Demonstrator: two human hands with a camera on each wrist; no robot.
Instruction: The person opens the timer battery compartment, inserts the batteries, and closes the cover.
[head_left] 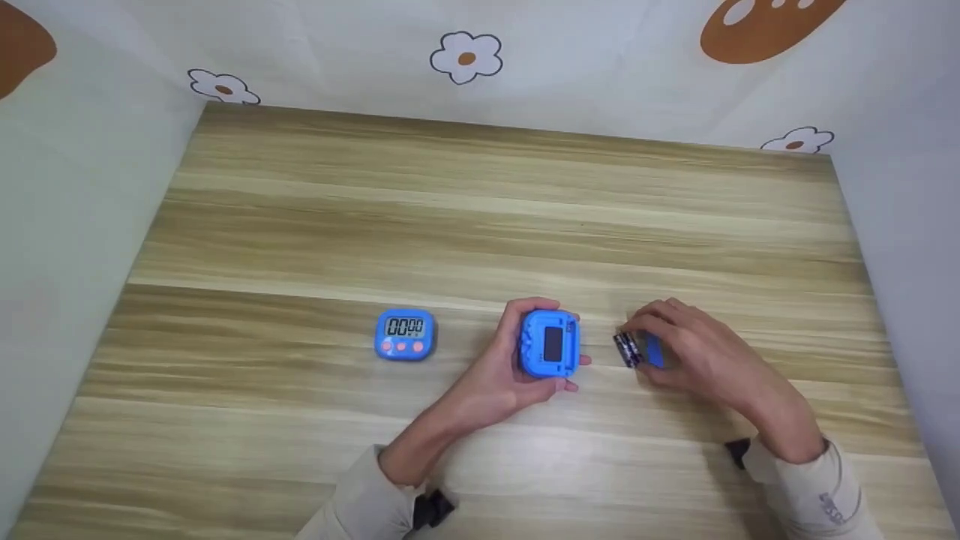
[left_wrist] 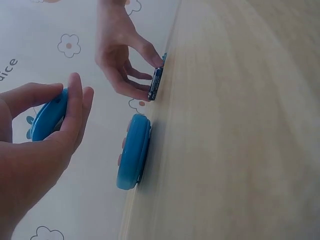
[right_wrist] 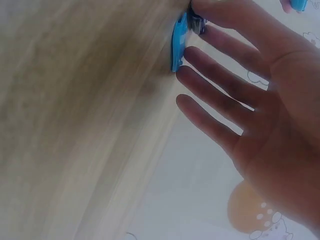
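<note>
My left hand [head_left: 499, 375] holds a blue digital timer [head_left: 529, 365] by its edges, its back turned up and its battery compartment uncovered; no battery shows in it. In the left wrist view that timer [left_wrist: 47, 117] sits between thumb and fingers. At the right, my right hand [head_left: 701, 356] pinches small dark batteries [head_left: 628, 350] end to end between thumb and index finger, low at the tabletop. Beside them, partly under that hand, lies a blue battery cover [head_left: 655, 351]. The other fingers spread near the cover [right_wrist: 178, 45] in the right wrist view.
A second blue timer [head_left: 405, 335] lies face up left of my left hand, its display reading 00 00 above three pink buttons. The wood-grain table [head_left: 480, 202] is bordered by a pale wall covering [head_left: 585, 67] with flower prints at the back and sides.
</note>
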